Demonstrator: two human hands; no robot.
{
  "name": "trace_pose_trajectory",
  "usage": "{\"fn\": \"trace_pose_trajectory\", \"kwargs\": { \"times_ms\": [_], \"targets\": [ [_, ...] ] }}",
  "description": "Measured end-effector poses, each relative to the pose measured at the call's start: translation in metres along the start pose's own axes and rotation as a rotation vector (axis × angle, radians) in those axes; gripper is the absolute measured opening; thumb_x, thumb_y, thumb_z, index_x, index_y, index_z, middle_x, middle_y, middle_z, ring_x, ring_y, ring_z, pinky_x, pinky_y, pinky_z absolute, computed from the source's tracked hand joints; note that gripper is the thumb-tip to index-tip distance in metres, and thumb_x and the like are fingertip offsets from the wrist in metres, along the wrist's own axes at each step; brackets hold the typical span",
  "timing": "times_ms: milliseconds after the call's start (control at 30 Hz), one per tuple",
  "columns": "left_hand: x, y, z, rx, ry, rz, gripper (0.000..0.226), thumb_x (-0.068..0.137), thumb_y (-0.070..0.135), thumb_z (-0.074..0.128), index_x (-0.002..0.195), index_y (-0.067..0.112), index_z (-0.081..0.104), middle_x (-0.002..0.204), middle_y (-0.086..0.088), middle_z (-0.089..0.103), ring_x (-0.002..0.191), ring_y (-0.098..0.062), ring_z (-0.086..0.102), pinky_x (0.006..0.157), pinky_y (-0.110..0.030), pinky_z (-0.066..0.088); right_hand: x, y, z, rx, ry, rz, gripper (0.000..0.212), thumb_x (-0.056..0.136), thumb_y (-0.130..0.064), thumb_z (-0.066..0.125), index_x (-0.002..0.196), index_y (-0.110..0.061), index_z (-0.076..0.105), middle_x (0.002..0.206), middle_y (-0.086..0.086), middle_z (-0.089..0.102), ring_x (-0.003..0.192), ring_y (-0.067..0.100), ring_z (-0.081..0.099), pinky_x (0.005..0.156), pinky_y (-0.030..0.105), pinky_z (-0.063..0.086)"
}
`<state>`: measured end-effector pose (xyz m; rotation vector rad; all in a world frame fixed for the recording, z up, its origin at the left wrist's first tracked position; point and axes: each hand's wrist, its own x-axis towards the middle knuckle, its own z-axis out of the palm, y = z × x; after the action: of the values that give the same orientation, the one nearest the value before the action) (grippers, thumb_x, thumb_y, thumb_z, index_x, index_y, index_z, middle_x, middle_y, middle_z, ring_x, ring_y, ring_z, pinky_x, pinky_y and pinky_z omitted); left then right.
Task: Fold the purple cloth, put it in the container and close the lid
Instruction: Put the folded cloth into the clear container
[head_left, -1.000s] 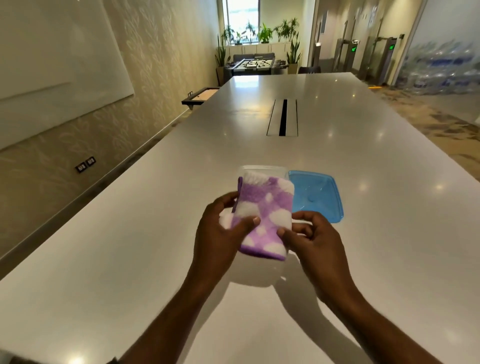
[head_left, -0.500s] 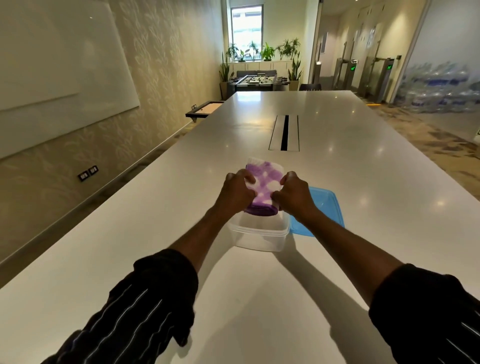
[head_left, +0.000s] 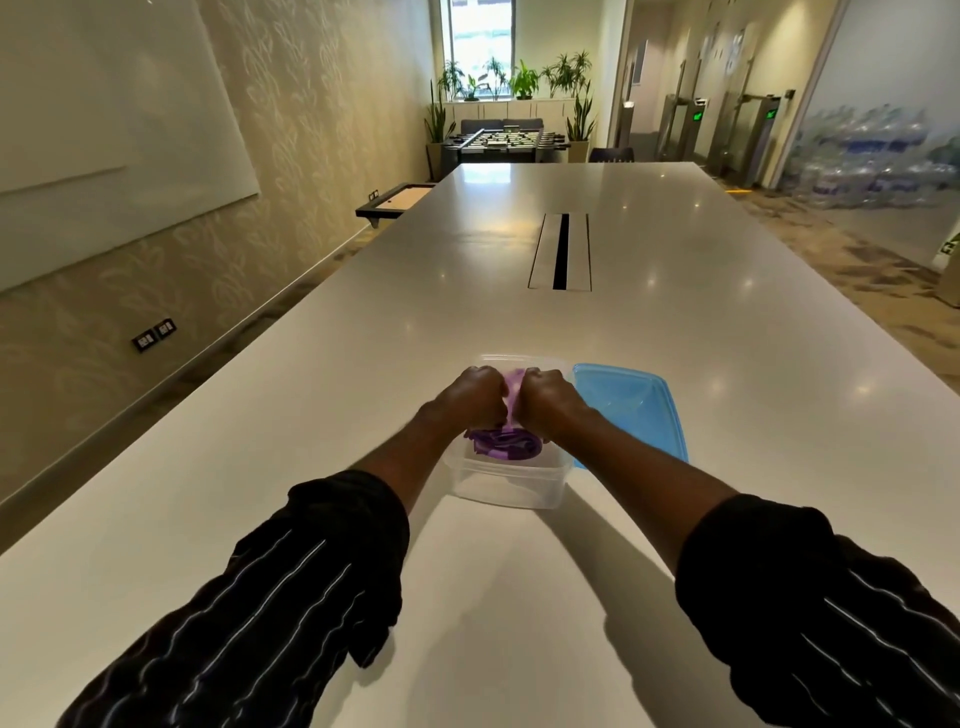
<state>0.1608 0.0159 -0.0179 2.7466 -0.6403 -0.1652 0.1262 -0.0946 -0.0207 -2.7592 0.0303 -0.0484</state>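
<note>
The folded purple cloth (head_left: 505, 445) lies inside the clear plastic container (head_left: 509, 483) on the white table. My left hand (head_left: 475, 396) and my right hand (head_left: 545, 399) sit side by side over the container, fingers curled down onto the cloth, pressing it in. Most of the cloth is hidden under the hands; its near folded edge and a strip between the knuckles show. The blue lid (head_left: 631, 410) rests flat on the table, touching the container's right side.
A long white table (head_left: 519, 597) stretches ahead, with a cable slot (head_left: 561, 252) in its middle. A wall with a whiteboard runs along the left. Plants and a foosball table stand at the far end.
The hands carried the folded cloth from above the table forward and down into the container. It now sits lower inside, with both hands pressed on top.
</note>
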Motion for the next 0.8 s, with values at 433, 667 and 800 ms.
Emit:
{"fn": "trace_pose_trajectory", "kwargs": {
  "times_ms": [433,667,800],
  "targets": [
    [0.005,0.002,0.024,0.202,-0.181,0.024,0.022,0.086,0.024,0.062,0.102,0.009,0.065,0.105,-0.012,0.068,0.091,-0.027,0.063,0.070,-0.028,0.042,-0.005,0.003,0.011,-0.109,-0.163,0.076,0.028,0.089,-0.008,0.059,0.115,-0.002,0.061,0.114,0.017,0.062,0.102,0.031,0.063,0.079,0.032,0.047],
    [0.000,0.007,0.028,0.218,-0.292,0.046,0.051,0.084,0.052,0.063,0.115,0.012,0.063,0.115,-0.012,0.067,0.108,-0.029,0.061,0.088,-0.031,0.045,-0.008,0.002,0.011,-0.154,-0.129,0.043,0.032,0.095,-0.017,0.053,0.122,-0.001,0.057,0.122,0.019,0.059,0.109,0.033,0.060,0.079,0.033,0.044],
    [-0.005,0.016,0.028,0.331,-0.394,-0.010,0.058,0.094,0.052,0.046,0.132,0.008,0.051,0.133,-0.018,0.056,0.128,-0.033,0.047,0.110,-0.038,0.036,-0.009,0.002,0.005,-0.169,-0.147,0.012,0.027,0.093,-0.016,0.055,0.114,0.001,0.061,0.114,0.021,0.060,0.097,0.032,0.062,0.072,0.032,0.043]
  ]
}}
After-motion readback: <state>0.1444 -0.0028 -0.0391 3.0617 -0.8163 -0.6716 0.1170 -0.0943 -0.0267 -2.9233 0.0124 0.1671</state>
